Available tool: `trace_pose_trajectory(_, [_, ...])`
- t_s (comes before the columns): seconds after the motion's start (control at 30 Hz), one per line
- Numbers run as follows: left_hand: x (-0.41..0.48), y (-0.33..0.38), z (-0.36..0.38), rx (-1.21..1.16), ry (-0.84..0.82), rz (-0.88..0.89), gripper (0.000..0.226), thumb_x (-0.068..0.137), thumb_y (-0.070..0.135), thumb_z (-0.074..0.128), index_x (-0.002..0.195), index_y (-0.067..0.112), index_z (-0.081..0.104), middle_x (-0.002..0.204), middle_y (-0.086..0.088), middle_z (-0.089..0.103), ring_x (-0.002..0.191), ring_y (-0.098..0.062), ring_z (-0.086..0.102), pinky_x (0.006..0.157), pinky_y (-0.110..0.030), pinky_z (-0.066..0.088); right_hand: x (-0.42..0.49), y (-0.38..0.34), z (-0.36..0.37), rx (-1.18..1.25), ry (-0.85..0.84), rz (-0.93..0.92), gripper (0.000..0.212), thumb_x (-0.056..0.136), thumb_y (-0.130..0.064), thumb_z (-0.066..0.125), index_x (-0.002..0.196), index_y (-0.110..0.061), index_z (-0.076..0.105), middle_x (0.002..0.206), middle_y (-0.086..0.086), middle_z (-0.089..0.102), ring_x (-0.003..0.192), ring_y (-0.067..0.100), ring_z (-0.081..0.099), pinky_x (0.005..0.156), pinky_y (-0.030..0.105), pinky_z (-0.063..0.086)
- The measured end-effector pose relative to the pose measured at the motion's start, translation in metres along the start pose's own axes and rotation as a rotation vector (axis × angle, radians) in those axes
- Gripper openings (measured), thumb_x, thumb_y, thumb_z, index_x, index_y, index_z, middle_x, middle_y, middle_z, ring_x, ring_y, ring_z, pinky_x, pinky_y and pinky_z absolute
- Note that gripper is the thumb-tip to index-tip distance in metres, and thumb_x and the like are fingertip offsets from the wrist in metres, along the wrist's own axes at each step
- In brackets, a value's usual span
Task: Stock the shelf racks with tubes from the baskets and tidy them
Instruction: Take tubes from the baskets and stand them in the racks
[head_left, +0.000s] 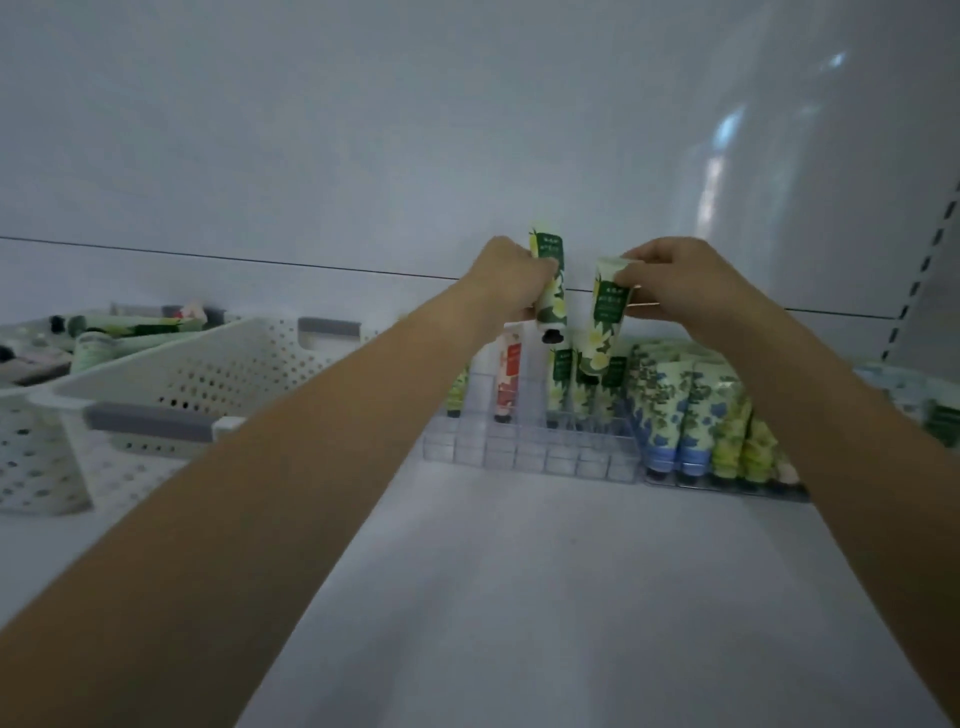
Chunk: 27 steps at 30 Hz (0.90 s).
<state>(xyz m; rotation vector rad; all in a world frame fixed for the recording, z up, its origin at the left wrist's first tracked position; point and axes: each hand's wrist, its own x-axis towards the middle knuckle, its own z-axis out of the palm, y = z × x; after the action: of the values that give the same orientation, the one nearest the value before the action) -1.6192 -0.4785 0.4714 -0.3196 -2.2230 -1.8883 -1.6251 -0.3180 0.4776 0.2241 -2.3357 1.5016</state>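
Observation:
My left hand (506, 280) grips a green-and-white flowered tube (550, 299), cap down, above the clear rack (524, 452). My right hand (675, 283) pinches the top of a second, similar tube (602, 325), whose lower end dips among several green tubes standing at the back of that rack. A red-and-white tube (508, 382) stands in the rack's left part. The rack's front cells are bare. Further right, a second rack (727, 488) is packed with blue-flowered and green tubes (691, 410).
Two white perforated baskets stand on the left of the white shelf: a near one (171, 395) and a far one (78, 338) with loose tubes in it. A slotted shelf upright (919, 270) rises at the right edge. The back panel is close behind the racks.

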Motion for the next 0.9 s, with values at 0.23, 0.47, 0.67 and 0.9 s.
trace_pose_trajectory(0.23, [-0.016, -0.078, 0.022, -0.041, 0.183, -0.071, 0.018, 0.095, 0.020, 0.047, 0.080, 0.011, 0.046, 0.071, -0.009, 0.038, 0.072, -0.018, 0.040, 0.077, -0.035, 0.043, -0.005, 0.023, 0.006, -0.156, -0.095, -0.222, 0.014, 0.089, -0.006, 0.055, 0.097, -0.018, 0.058, 0.083, 0.006, 0.054, 0.086, 0.029, 0.061, 0.082, 0.039, 0.056])
trace_pose_trajectory(0.47, [-0.022, -0.112, -0.004, -0.037, 0.264, -0.069, 0.018, 0.095, 0.020, 0.048, 0.089, 0.006, 0.056, 0.083, -0.013, 0.054, 0.078, -0.020, 0.051, 0.075, -0.036, 0.050, 0.008, 0.039, 0.024, -0.365, -0.031, -0.357, 0.019, 0.088, -0.007, 0.051, 0.096, -0.023, 0.057, 0.098, -0.001, 0.051, 0.076, 0.014, 0.050, 0.051, 0.007, 0.037])
trace_pose_trajectory(0.67, [-0.024, -0.117, -0.004, -0.068, 0.267, -0.090, 0.020, 0.095, 0.021, 0.048, 0.090, 0.005, 0.059, 0.081, -0.009, 0.056, 0.069, -0.014, 0.053, 0.056, -0.013, 0.051, 0.009, 0.041, 0.024, -0.420, -0.025, -0.368, 0.022, 0.088, -0.007, 0.050, 0.106, -0.018, 0.059, 0.100, -0.003, 0.048, 0.083, 0.013, 0.047, 0.064, 0.020, 0.035])
trace_pose_trajectory(0.9, [-0.030, -0.118, -0.004, 0.025, 0.261, -0.076, 0.021, 0.096, 0.023, 0.046, 0.085, 0.007, 0.054, 0.070, -0.007, 0.045, 0.061, -0.012, 0.045, 0.055, -0.013, 0.049, 0.004, 0.041, 0.027, -0.493, -0.055, -0.389, 0.022, 0.090, -0.007, 0.048, 0.109, -0.014, 0.055, 0.113, 0.009, 0.058, 0.087, 0.022, 0.054, 0.073, 0.030, 0.046])
